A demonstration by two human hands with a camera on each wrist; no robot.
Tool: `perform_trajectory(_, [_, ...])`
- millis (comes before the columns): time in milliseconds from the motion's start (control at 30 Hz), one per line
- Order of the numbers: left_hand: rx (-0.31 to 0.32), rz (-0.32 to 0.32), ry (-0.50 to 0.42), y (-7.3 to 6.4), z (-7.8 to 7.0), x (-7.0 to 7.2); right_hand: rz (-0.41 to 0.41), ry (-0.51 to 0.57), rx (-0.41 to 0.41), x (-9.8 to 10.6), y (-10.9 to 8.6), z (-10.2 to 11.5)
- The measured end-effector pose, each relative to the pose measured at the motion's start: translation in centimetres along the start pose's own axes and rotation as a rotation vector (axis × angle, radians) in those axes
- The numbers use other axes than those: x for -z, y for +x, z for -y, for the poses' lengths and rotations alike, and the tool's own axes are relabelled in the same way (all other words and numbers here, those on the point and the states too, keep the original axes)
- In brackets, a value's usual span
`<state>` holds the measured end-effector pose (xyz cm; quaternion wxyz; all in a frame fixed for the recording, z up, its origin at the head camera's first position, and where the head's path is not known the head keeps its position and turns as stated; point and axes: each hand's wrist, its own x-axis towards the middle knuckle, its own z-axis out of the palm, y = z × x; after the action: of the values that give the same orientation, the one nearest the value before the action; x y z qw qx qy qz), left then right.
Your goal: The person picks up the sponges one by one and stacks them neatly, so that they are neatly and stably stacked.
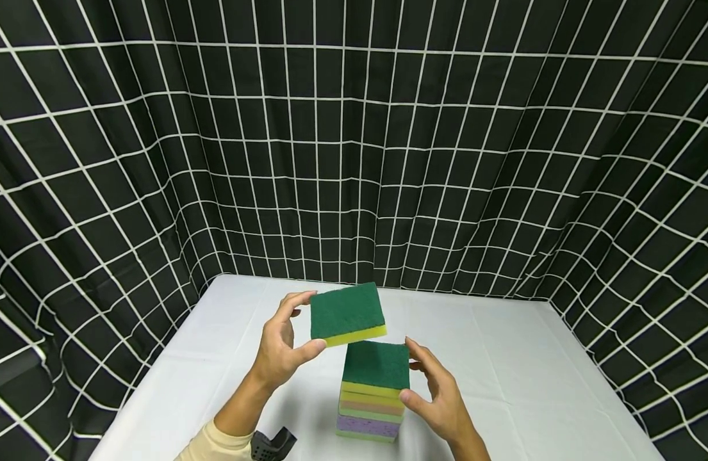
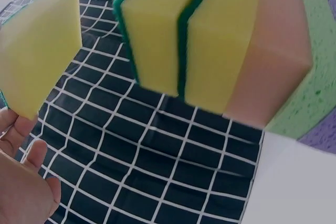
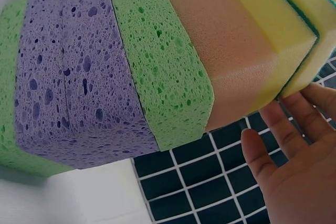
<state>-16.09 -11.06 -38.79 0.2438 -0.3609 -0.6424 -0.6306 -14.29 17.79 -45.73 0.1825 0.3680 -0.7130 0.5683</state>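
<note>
My left hand (image 1: 280,346) grips a yellow sponge (image 1: 348,314) with a dark green scouring face by its left end, thumb at the near side and fingers at the far side. That sponge is tilted, above and to the left of a sponge stack (image 1: 372,416), apart from it. At the stack's right side, my right hand (image 1: 437,394) holds the top green-faced sponge (image 1: 377,365), with thumb and index finger at its right corners. Below it come yellow, peach, light green and purple layers. The right wrist view shows the porous purple sponges (image 3: 79,72) and a light green sponge (image 3: 163,61) close up.
A white-covered table (image 1: 503,365) bears the stack. Black curtains with a white grid (image 1: 354,160) stand behind and at both sides. A black strap device (image 1: 273,443) is at the left wrist, beside a cream sleeve (image 1: 215,445).
</note>
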Motion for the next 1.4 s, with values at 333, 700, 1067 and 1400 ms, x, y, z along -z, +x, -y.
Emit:
perform_trajectory(333, [0.008, 0.088, -0.021, -0.3, 0.5, -1.7, -0.005, -0.005, -0.003, 0.0, 0.1, -0.1])
perform_trajectory(700, [0.089, 0.153, -0.049, -1.0, 1.4, -2.6, 0.007, 0.047, 0.045, 0.0, 0.2, 0.0])
perform_trajectory(1067, [0.131, 0.232, -0.044, -1.4, 2.3, -2.8, 0.012, 0.06, 0.066, -0.1, 0.2, -0.1])
perform_trajectory(1400, [0.151, 0.26, -0.037, -1.8, 2.7, -2.8, 0.012, 0.058, 0.076, -0.1, 0.2, -0.2])
